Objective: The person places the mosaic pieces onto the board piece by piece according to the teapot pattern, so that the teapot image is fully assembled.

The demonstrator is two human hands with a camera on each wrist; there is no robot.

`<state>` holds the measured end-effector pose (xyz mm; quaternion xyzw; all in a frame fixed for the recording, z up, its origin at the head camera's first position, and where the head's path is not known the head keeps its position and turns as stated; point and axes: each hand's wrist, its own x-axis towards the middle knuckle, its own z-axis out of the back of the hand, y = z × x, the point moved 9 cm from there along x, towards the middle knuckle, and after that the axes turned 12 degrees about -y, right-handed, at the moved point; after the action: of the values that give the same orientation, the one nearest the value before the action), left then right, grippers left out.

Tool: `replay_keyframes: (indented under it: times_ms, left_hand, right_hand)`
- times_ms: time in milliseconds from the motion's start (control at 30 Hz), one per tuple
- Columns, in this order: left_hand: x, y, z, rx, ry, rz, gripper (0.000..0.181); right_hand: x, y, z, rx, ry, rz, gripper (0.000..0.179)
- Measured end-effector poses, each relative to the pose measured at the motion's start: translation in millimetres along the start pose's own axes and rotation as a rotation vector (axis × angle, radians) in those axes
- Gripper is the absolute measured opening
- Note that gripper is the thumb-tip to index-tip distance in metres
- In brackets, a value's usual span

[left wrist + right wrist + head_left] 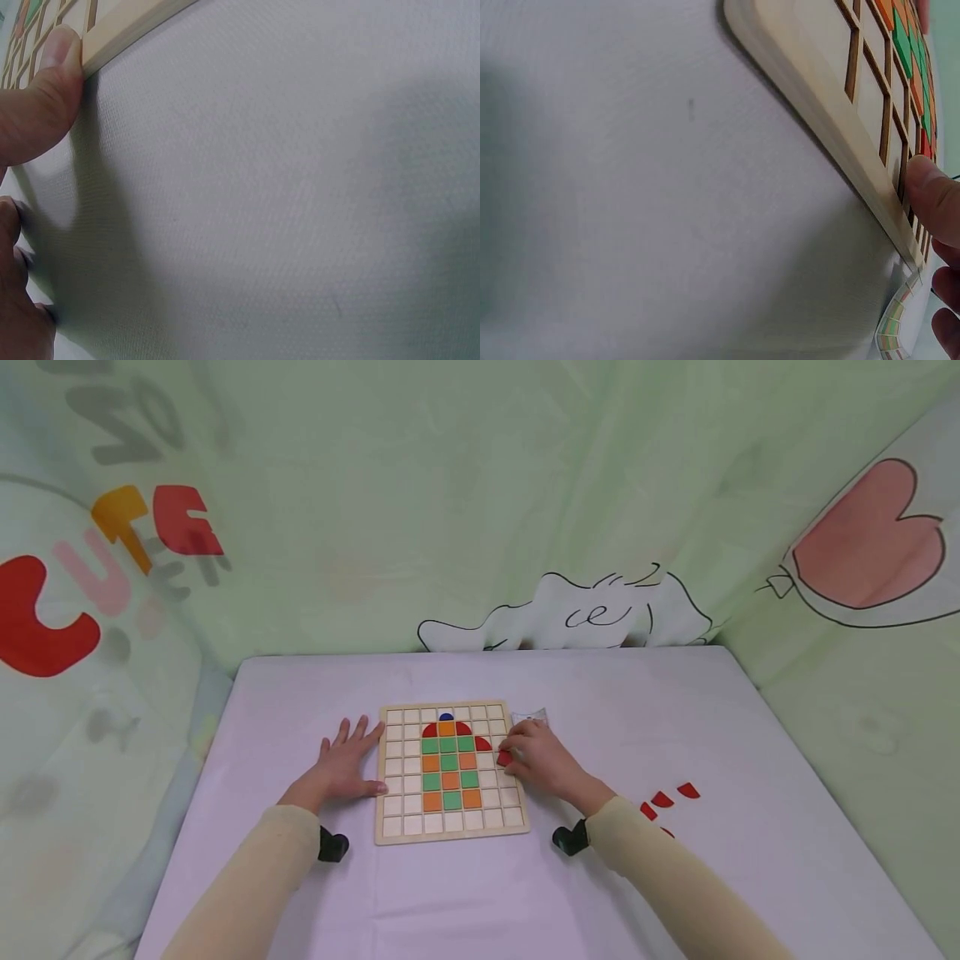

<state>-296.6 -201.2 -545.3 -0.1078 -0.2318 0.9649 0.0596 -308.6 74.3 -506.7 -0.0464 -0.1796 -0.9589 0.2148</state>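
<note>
left hand [341, 770] flat, fingers spread, bracing square wooden grid board [450, 831] left edge | right hand [542, 762] pinches red tile [505, 759] at right edge | seat tile square in cell, keep board pinned

Both arms wear long, close-fitting sleeves of pale cream cloth, plain and unmarked, with smooth cuffs that end at the wrists, well behind the fingers. Beyond the cuffs the left hand [341, 771] and the right hand [542, 763] are bare: no gloves, rings or watch show. Under each wrist, behind the hand, sits a small black camera unit with a rounded body, the left camera [332, 845] and the right camera [572, 838]. The left thumb [37, 97] has a short, trimmed nail.
</note>
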Motion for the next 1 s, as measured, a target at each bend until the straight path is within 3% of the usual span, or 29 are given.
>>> replay_keyframes:
  times_ms: [467, 767, 1000]
  left_hand:
    - [0.2, 0.4, -0.3, 0.008, -0.012, -0.005, 0.106]
    - [-1.1, -0.1, 0.1, 0.012, -0.003, 0.009, 0.105]
    - [-1.4, -0.6, 0.1, 0.009, -0.006, 0.014, 0.105]
  right_hand:
    - [1.2, 4.1, -2.6, -0.024, 0.002, 0.062, 0.028]
    - [-1.8, -1.1, 6.3, -0.009, -0.029, 0.014, 0.02]
    - [-4.0, -5.4, 0.2, -0.019, -0.043, -0.005, 0.019]
